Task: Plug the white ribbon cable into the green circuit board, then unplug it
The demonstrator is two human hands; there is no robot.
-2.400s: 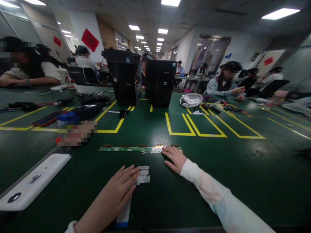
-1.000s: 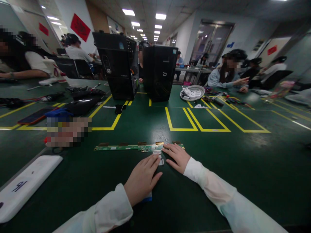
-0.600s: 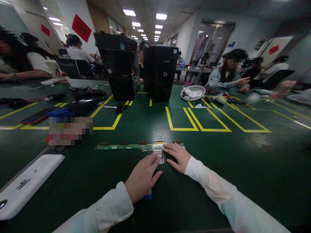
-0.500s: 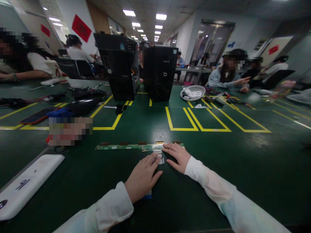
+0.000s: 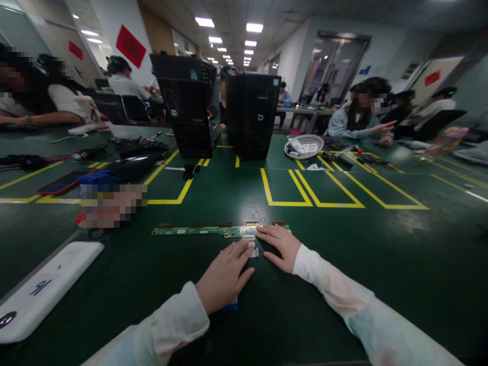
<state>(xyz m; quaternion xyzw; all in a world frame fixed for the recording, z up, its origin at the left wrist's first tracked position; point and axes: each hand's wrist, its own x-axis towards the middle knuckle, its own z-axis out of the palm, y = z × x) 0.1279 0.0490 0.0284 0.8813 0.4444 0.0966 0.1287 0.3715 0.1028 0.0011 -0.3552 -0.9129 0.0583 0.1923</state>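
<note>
A long, narrow green circuit board [image 5: 190, 231] lies flat across the green table in front of me, with several brownish tabs along its far edge. My left hand [image 5: 224, 277] lies palm down over a flat ribbon cable, its thumb apart from the fingers. The cable's white end [image 5: 252, 250] shows past the fingertips beside the board, and its blue end [image 5: 231, 305] sticks out below the palm; the middle is hidden. On the board's right part rest the fingertips of my right hand [image 5: 280, 247], spread and holding nothing.
Two black computer towers [image 5: 190, 117] stand at the back. A white basket [image 5: 304, 147] with pale items is right of them. To the left are a white panel-like case [image 5: 49, 290], a dark phone-like slab [image 5: 61, 183] and cables. Other people sit around the table.
The view has shifted slightly, so the scene sits a little further right. Both hands keep nearly the same place on the cable and the board.
</note>
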